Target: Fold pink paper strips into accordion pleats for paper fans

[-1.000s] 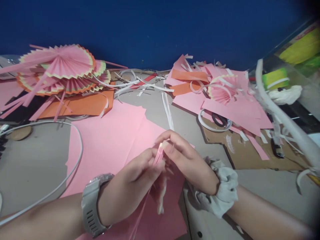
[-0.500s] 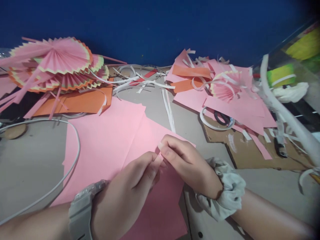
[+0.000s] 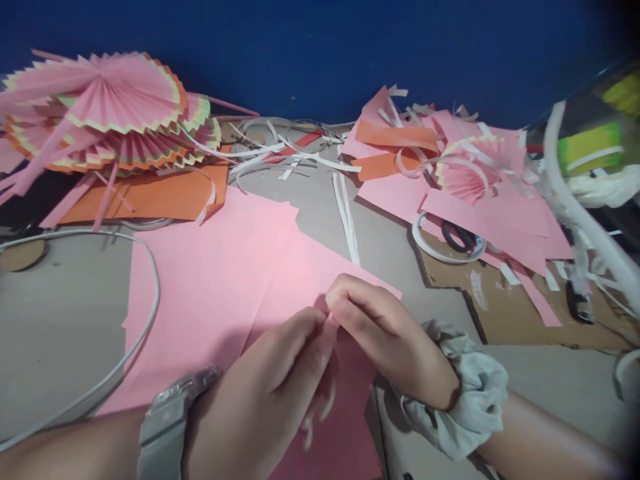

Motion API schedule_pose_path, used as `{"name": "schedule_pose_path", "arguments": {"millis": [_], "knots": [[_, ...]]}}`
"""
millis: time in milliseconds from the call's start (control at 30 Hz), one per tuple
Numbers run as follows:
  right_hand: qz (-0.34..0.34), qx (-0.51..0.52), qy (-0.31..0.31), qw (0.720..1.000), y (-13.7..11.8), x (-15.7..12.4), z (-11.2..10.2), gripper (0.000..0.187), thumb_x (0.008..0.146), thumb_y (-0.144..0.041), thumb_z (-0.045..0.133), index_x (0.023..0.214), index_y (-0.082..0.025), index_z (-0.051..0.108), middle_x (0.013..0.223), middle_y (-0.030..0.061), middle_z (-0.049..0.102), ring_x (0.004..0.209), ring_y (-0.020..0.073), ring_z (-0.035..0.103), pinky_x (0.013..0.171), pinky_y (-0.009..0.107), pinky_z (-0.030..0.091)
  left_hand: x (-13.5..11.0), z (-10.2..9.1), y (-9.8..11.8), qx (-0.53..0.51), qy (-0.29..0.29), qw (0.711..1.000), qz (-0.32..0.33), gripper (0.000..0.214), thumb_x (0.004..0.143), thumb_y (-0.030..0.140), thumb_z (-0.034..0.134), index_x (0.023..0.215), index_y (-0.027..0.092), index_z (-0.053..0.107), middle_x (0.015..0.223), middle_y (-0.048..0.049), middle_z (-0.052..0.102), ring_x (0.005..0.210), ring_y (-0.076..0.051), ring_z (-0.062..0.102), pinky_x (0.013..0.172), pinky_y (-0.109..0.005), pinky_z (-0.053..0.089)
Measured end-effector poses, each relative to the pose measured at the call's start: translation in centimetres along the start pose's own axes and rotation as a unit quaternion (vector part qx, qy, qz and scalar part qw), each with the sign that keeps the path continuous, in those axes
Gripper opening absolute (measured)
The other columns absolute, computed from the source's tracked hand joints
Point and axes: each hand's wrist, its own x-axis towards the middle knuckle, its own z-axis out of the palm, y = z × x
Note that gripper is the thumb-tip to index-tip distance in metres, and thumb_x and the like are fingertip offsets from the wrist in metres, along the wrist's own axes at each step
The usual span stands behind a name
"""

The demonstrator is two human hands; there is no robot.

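Note:
My left hand (image 3: 280, 373) and my right hand (image 3: 383, 333) meet fingertip to fingertip above the pink paper sheets (image 3: 210, 267). Between the pinched thumbs and fingers shows a tiny bit of pink paper (image 3: 331, 318), mostly covered by the fingertips. Both hands are closed on it. Below the left hand, its other fingers are partly hidden and a little blurred. The overlapping pink sheets lie flat on the grey table under both hands.
Pleated paper fans (image 3: 120, 100) are stacked at the back left, above an orange sheet (image 3: 150, 190). White strips (image 3: 347, 220) lie behind the sheets. At right, pink paper pieces (image 3: 500, 227) rest on cardboard (image 3: 505, 313). A grey cable (image 3: 157, 293) loops on the left.
Both hands appear slightly further right and the fingertips are pressed closer, covering more of the pink paper bit. The whole view has shifted slightly.

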Motion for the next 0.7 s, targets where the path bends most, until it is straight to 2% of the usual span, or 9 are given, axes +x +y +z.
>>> {"name": "schedule_pose_path", "arguments": {"millis": [100, 200, 367, 467, 567, 700], "knots": [[-0.019, 0.03, -0.021, 0.999, 0.0, -0.1, -0.2, 0.029, 0.092, -0.034, 0.032, 0.069, -0.019, 0.039, 0.065, -0.0031, 0.04, 0.058, 0.0094, 0.039, 0.055, 0.023, 0.034, 0.1, -0.1, -0.3, 0.028, -0.027, 0.999, -0.034, 0.03, 0.091, 0.038, 0.033, 0.07, 0.021, 0.044, 0.05, 0.0045, 0.048, 0.042, -0.009, 0.046, 0.045, -0.021, 0.039], [-0.013, 0.048, -0.031, 0.998, -0.2, -0.2, -0.3, 0.032, 0.095, -0.032, 0.025, 0.069, -0.019, 0.039, 0.066, -0.0025, 0.041, 0.058, 0.0093, 0.04, 0.056, 0.023, 0.034, 0.1, -0.2, -0.3, 0.062, -0.017, 0.997, -0.041, 0.032, 0.091, 0.042, 0.031, 0.07, 0.021, 0.041, 0.051, 0.0046, 0.047, 0.043, -0.008, 0.045, 0.045, -0.02, 0.04], [-0.01, -0.016, 0.017, 1.0, -0.5, -0.3, -0.2, 0.03, 0.094, -0.023, 0.03, 0.064, -0.019, 0.032, 0.06, -0.0039, 0.037, 0.054, 0.0087, 0.036, 0.052, 0.023, 0.031, 0.4, -0.1, -0.1, 0.051, -0.027, 0.997, -0.043, 0.032, 0.091, 0.042, 0.032, 0.068, 0.021, 0.038, 0.049, 0.0046, 0.045, 0.042, -0.008, 0.043, 0.041, -0.018, 0.037], [-0.015, -0.05, 0.013, 0.999, -0.3, -0.2, -0.2, 0.029, 0.092, -0.023, 0.034, 0.064, -0.019, 0.032, 0.059, -0.0042, 0.037, 0.053, 0.0085, 0.036, 0.05, 0.022, 0.03, 0.6, 0.0, -0.3, 0.037, -0.017, 0.998, -0.056, 0.036, 0.091, 0.043, 0.03, 0.064, 0.021, 0.037, 0.047, 0.0044, 0.043, 0.041, -0.008, 0.042, 0.039, -0.018, 0.035], [-0.014, -0.068, 0.007, 0.998, 0.0, -0.1, -0.2, 0.026, 0.091, -0.022, 0.037, 0.065, -0.019, 0.034, 0.059, -0.0047, 0.037, 0.053, 0.0078, 0.036, 0.049, 0.021, 0.03, 0.6, -0.1, -0.8, 0.031, -0.026, 0.997, -0.06, 0.035, 0.092, 0.044, 0.029, 0.066, 0.021, 0.038, 0.05, 0.0039, 0.045, 0.044, -0.008, 0.043, 0.044, -0.02, 0.038], [-0.006, -0.084, 0.03, 0.996, 0.1, -0.1, -0.2, 0.025, 0.09, -0.02, 0.038, 0.065, -0.019, 0.034, 0.058, -0.0051, 0.036, 0.051, 0.0075, 0.034, 0.048, 0.021, 0.029, 0.5, -0.2, -1.1, 0.007, -0.035, 0.997, -0.069, 0.036, 0.092, 0.044, 0.029, 0.067, 0.021, 0.038, 0.049, 0.0046, 0.044, 0.042, -0.008, 0.042, 0.045, -0.021, 0.037]]}}
